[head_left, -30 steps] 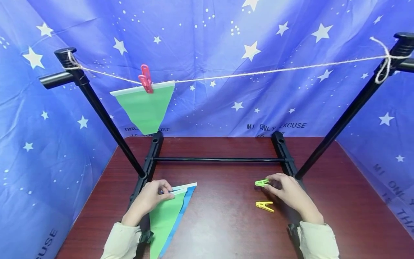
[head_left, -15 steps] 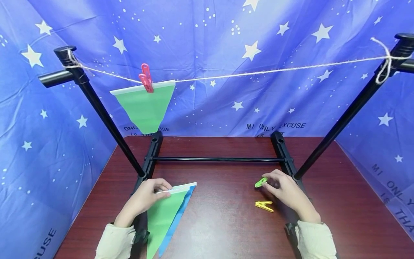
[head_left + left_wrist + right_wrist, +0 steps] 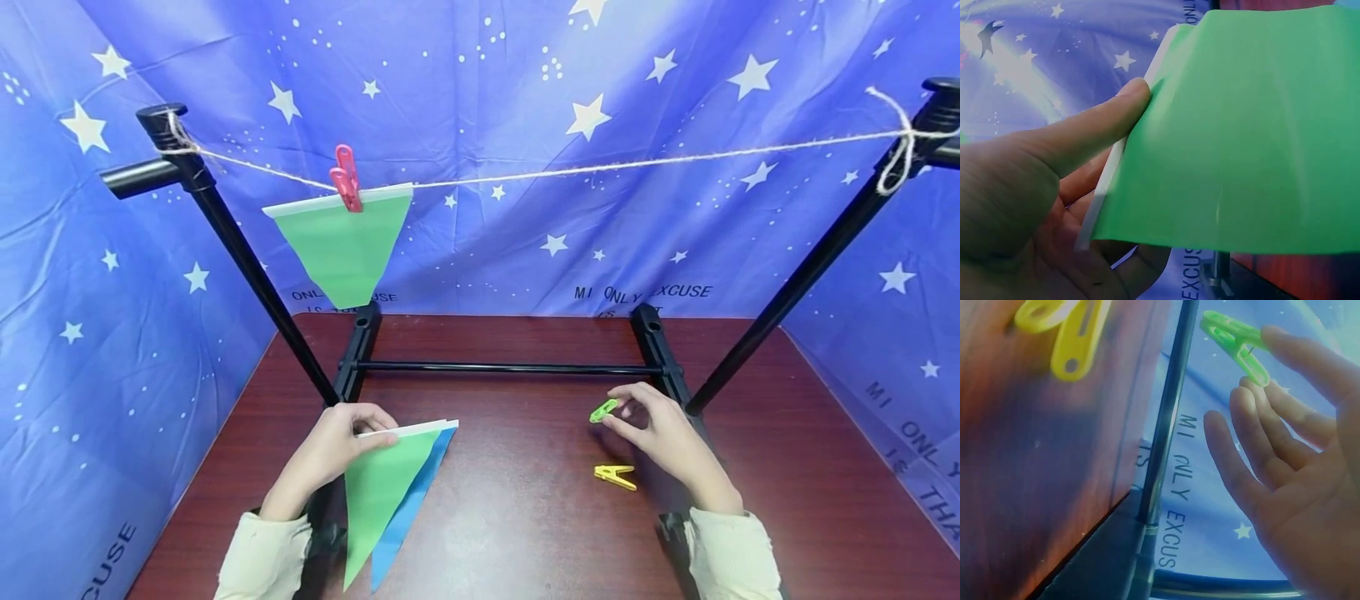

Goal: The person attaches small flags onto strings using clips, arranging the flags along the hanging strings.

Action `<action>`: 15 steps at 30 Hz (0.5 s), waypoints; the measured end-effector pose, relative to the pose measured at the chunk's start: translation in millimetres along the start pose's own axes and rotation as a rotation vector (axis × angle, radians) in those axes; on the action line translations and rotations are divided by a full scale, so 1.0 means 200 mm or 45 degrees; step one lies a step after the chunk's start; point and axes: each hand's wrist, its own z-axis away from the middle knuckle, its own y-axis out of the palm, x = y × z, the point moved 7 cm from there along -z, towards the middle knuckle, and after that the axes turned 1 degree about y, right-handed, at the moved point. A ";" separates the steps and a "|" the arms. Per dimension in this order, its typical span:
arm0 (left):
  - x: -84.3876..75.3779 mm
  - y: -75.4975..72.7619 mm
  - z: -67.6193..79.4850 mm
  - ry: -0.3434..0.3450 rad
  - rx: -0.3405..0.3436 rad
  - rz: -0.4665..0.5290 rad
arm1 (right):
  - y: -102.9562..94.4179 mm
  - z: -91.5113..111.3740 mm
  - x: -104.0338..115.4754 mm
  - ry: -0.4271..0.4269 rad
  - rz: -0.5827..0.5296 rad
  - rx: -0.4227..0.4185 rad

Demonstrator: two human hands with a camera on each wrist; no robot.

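Observation:
My left hand (image 3: 336, 446) pinches the white top edge of a green pennant (image 3: 386, 483) between thumb and fingers. Behind that pennant hangs a blue pennant (image 3: 420, 500), its white edge beside the green one's. In the left wrist view the green pennant (image 3: 1241, 137) fills much of the picture and hides the blue one. Over on the right, my right hand (image 3: 660, 433) pinches a lime-green clothespin (image 3: 603, 411) by its handle end, lifted off the table. The right wrist view has the clothespin (image 3: 1235, 344) between thumb and fingertips. A yellow clothespin (image 3: 615, 477) lies on the table below that hand.
A string (image 3: 600, 169) runs between two black posts (image 3: 255, 275). Another green pennant (image 3: 345, 246) hangs on it at the left, under a red clothespin (image 3: 347, 179). A black crossbar (image 3: 510, 367) joins the stand's feet. Behind stands a starry blue curtain (image 3: 480, 100).
The right hand has raised the lime-green clothespin slightly and turned it. The left hand has lifted the pennants a little, and their lower tips now show. The yellow clothespin stays put.

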 end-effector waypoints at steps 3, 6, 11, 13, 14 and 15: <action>-0.01 -0.01 0.00 -0.014 -0.015 0.003 | -0.01 -0.01 0.02 -0.022 -0.023 -0.025; -0.02 -0.02 0.00 -0.022 -0.025 0.006 | -0.02 -0.02 0.04 -0.042 -0.034 -0.030; -0.05 -0.04 -0.01 -0.019 -0.051 -0.003 | -0.04 -0.04 0.08 -0.075 -0.033 -0.039; -0.06 -0.04 -0.02 -0.004 -0.061 -0.008 | -0.05 -0.04 0.09 -0.086 -0.030 -0.045; -0.07 -0.05 -0.02 0.004 -0.065 -0.010 | -0.05 -0.05 0.10 -0.090 -0.034 -0.045; -0.07 -0.05 -0.02 0.007 -0.069 -0.012 | -0.06 -0.05 0.11 -0.094 -0.035 -0.046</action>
